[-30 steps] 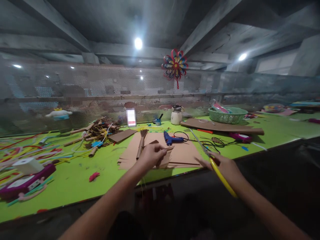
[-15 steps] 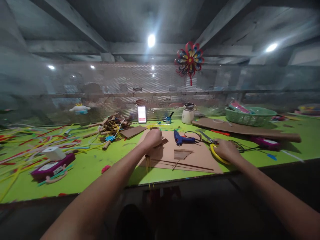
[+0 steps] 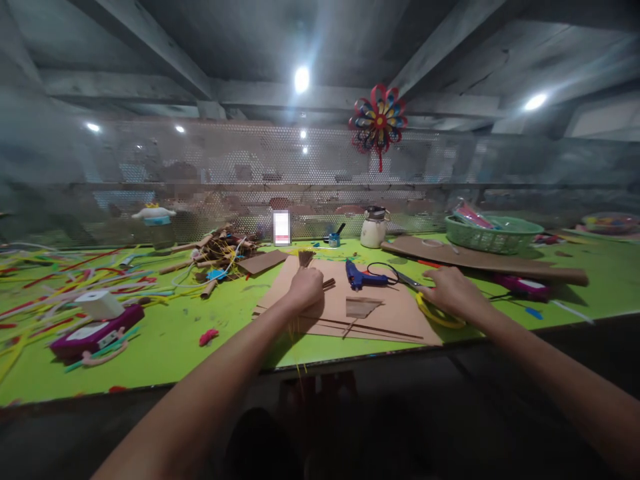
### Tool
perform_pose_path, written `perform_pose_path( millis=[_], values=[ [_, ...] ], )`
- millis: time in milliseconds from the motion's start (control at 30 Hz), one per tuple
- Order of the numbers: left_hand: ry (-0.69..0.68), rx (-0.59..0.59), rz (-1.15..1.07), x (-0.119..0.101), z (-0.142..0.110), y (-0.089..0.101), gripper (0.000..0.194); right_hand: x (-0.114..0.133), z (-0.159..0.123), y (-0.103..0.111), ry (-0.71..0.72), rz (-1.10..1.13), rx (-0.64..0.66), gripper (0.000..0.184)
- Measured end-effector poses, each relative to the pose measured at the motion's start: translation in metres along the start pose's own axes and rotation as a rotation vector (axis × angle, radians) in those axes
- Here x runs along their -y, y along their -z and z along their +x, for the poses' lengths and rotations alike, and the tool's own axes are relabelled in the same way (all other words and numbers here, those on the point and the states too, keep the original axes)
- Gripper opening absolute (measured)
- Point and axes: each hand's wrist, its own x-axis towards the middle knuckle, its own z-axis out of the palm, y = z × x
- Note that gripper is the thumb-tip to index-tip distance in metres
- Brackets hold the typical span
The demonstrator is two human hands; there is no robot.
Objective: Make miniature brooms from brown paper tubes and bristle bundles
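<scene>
My left hand (image 3: 307, 288) is closed around a small piece of brown cardboard with a fringed end (image 3: 305, 258) sticking up above the fist. Thin yellow strands (image 3: 295, 325) hang below it past the table edge. To the right, my right hand (image 3: 453, 291) is over a pair of scissors with yellow handles (image 3: 434, 315), its fingers closed on them and the blades pointing up and left. Between both hands a blue glue gun (image 3: 365, 276) lies on a flat cardboard sheet (image 3: 405, 313). A small cut cardboard piece (image 3: 361, 307) and thin strips lie nearer me.
A pile of brown scraps (image 3: 227, 248), a phone (image 3: 281, 228) and a white jug (image 3: 373, 229) stand at the back. Purple power strips (image 3: 97, 337) and coloured pipe cleaners (image 3: 30, 300) lie left. A green basket (image 3: 493, 233) stands behind a long cardboard sheet (image 3: 480, 259) at right.
My left hand has turned and moved slightly down, so the fringed end now shows above it. My right hand has risen a little over the scissors.
</scene>
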Motion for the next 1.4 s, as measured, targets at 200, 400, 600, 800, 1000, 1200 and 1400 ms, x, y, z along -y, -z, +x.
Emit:
perform_pose_path(
  millis=[200, 400, 600, 800, 1000, 1200, 1400],
  values=[
    [-0.106, -0.06, -0.113, -0.028, -0.019, 0.035, 0.022, 0.072, -0.029, 0.021, 0.232, 0.888, -0.012, 0.033],
    [-0.161, 0.043, -0.499, -0.048, -0.068, 0.055, 0.034, 0.123, -0.057, 0.013, 0.154, 1.633, 0.043, 0.029],
    [-0.14, 0.162, -1.003, -0.051, -0.107, 0.048, 0.034, 0.133, -0.093, 0.007, 0.06, 1.937, 0.034, 0.021],
    [0.04, 0.179, -1.347, -0.054, -0.131, 0.033, 0.026, 0.134, -0.122, 0.009, -0.018, 2.018, 0.108, 0.019],
    [0.158, 0.084, -1.487, -0.057, -0.133, 0.018, 0.026, 0.133, -0.134, 0.012, -0.09, 2.017, 0.121, 0.024],
    [0.144, -0.022, -1.318, -0.061, -0.133, 0.018, 0.025, 0.125, -0.141, 0.006, -0.073, 1.986, 0.136, 0.028],
    [0.061, -0.102, -1.138, -0.069, -0.138, 0.017, 0.022, 0.121, -0.142, -0.001, -0.111, 1.956, 0.095, 0.022]
  ],
)
